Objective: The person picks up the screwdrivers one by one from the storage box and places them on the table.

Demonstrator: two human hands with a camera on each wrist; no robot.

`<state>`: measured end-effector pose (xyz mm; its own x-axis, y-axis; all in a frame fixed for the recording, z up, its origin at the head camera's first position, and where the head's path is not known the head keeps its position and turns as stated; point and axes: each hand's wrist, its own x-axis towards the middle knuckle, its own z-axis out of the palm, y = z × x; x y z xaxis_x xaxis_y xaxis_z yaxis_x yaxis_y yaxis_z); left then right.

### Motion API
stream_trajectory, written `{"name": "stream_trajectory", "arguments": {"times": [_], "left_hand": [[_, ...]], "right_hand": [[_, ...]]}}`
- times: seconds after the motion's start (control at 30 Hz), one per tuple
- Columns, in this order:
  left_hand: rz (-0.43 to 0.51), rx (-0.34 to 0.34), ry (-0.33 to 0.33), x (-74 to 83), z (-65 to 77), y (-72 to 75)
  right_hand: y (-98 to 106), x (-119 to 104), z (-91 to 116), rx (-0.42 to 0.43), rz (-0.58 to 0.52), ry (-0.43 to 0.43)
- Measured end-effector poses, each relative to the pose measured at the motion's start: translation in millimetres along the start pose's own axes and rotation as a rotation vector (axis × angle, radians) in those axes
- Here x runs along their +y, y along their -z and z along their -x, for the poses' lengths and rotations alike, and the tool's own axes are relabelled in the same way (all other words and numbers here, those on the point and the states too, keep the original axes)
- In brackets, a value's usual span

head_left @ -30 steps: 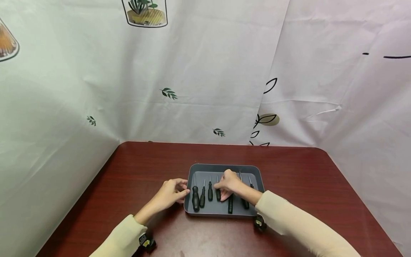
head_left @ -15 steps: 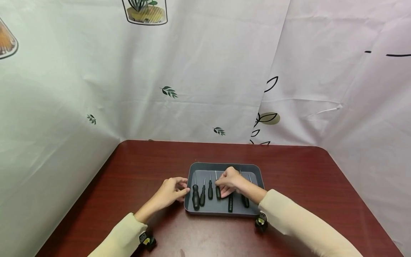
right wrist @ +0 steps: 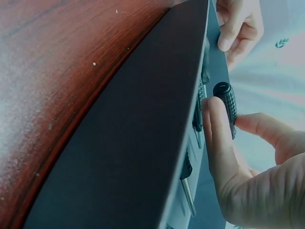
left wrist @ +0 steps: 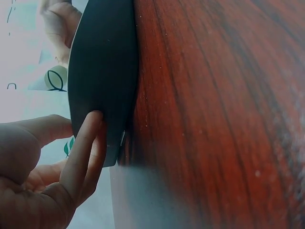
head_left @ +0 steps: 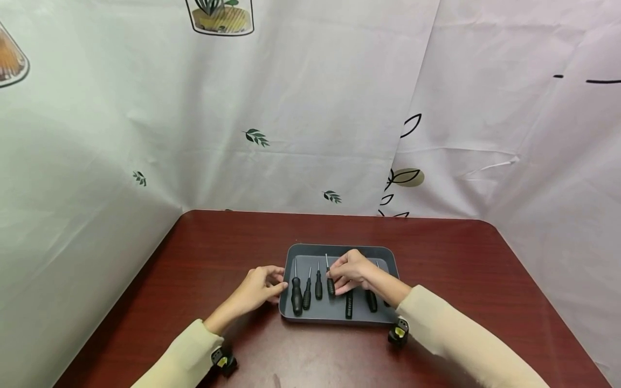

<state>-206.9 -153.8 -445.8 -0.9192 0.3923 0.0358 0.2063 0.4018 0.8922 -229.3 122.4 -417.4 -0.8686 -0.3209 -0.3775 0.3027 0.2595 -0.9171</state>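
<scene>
A shallow dark grey tray point(head_left: 335, 322) holds several black-handled screwdrivers in a row. My right hand point(head_left: 356, 271) pinches one screwdriver point(head_left: 331, 286) by its handle between thumb and fingers, shaft pointing toward the far side. In the right wrist view, the handle of this screwdriver point(right wrist: 226, 99) shows above the tray's rim. My left hand point(head_left: 258, 286) holds the tray's left side. The left wrist view shows its fingers point(left wrist: 82, 148) against the outer wall and the thumb at the rim. Left of the held tool lie a thick screwdriver point(head_left: 297, 300) and two thinner ones.
More tools lie to the right in the tray, among them a black handle point(head_left: 349, 305) and a thicker handle point(head_left: 371, 300), partly behind my right hand. The tray stands on a reddish-brown table point(head_left: 233, 237). A white printed curtain point(head_left: 291, 108) hangs behind it.
My right hand has raised the screwdriver from the tray's floor and shifted slightly to the right. My left hand stays at the tray's left side.
</scene>
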Motion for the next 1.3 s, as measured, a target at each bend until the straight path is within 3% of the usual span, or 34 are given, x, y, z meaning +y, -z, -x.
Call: {"name": "stream_trajectory", "arguments": {"times": [0.27,1.3], "left_hand": [[0.007,0.001,-0.001,0.0,-0.1,-0.2],[-0.003,-0.009,-0.01,-1.1,-1.7,-0.6]], "right_hand": [[3,0,3,0.015,-0.083,-0.02],[23,3,15,0.004,-0.114,-0.03]]}}
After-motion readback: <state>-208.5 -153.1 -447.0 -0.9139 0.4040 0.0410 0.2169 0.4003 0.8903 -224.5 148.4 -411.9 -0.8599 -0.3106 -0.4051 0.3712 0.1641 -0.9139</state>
